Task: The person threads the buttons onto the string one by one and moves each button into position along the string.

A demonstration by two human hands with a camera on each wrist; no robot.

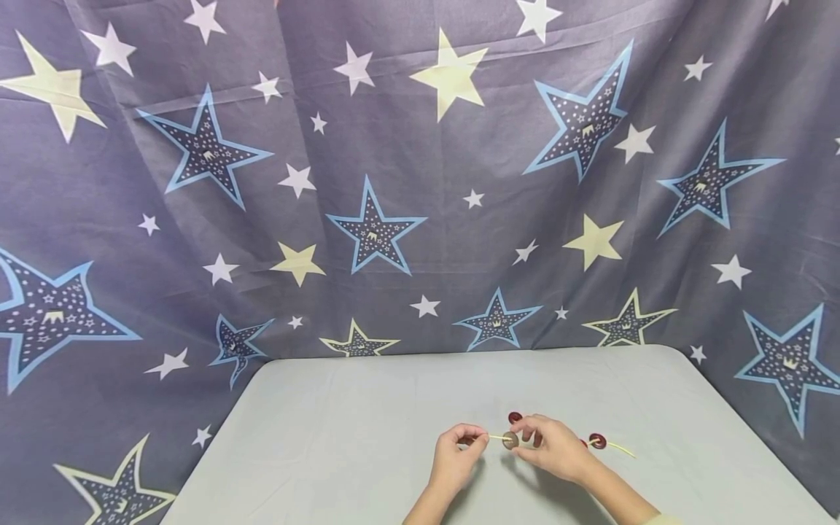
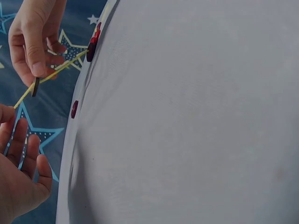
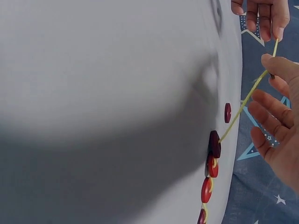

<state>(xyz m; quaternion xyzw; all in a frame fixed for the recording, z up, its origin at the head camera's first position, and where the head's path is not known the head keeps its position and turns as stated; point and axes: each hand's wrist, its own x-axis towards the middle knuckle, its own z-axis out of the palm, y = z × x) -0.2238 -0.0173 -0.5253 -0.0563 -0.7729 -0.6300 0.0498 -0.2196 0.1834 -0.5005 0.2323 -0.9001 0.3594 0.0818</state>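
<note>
Your yellow cord (image 1: 496,437) runs roughly left to right just above the grey table (image 1: 328,437), its long axis level between your two hands. Your left hand (image 1: 457,452) pinches the cord's free end between thumb and forefinger. Your right hand (image 1: 551,446) pinches a brown button (image 1: 510,440) that sits on the cord, edge-on in the left wrist view (image 2: 35,87).

The head view shows only one red button (image 1: 597,440) behind your right hand, with the cord's tail trailing off to the right on the table. The right wrist view shows more: a row of threaded red buttons (image 3: 211,172) lying on the table, the cord rising from them to your fingers. A loose dark red button (image 1: 515,418) lies on the table just beyond your right hand, apart from the cord. A star-printed cloth (image 1: 367,182) hangs behind the table.
</note>
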